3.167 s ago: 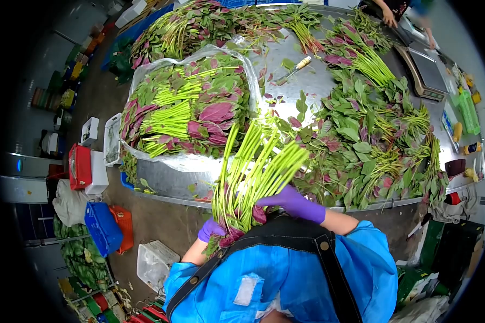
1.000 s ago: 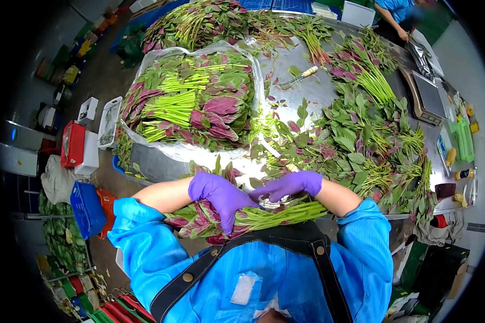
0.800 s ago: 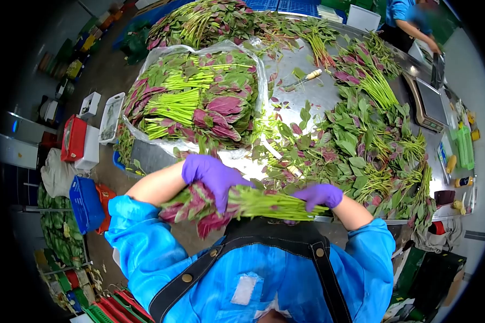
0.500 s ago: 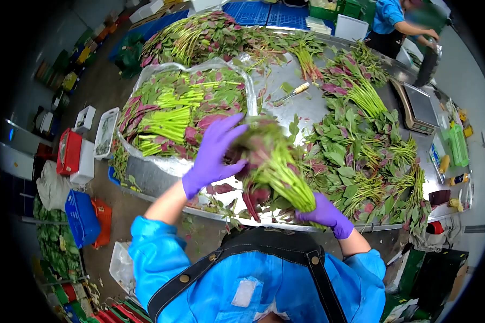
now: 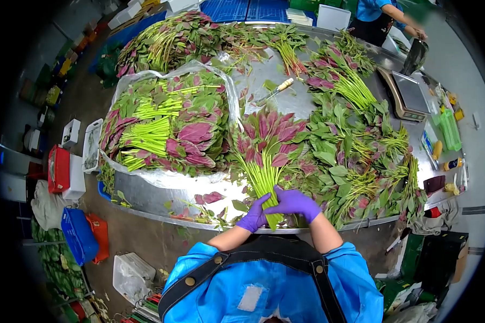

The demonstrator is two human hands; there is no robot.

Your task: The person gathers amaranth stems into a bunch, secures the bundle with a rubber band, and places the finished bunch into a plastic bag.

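Observation:
A bunch of amaranth (image 5: 262, 177) with green stems and red-purple leaves lies in front of me, its leaves away from me. My left hand (image 5: 253, 216), in a purple glove, is closed around the lower stems from the left. My right hand (image 5: 295, 204), also gloved in purple, grips the same stems from the right, just above the left. To the left, a clear plastic liner (image 5: 233, 102) holds stacked amaranth bunches (image 5: 151, 134). Loose amaranth (image 5: 355, 183) spreads over the table right of my hands.
On the metal table (image 5: 151, 196), a light-handled knife (image 5: 277, 90) lies beyond the bunch. A scale (image 5: 407, 96) and a green basket (image 5: 449, 130) stand at the right. More amaranth (image 5: 170, 43) is heaped at the back. A co-worker (image 5: 380, 19) holds a dark bag (image 5: 416, 56) at the far right.
My left hand has come down from the leaves to the stem ends. The right hand has shifted left and up slightly. The bunch has turned more upright, and its blurred leaves are now sharp.

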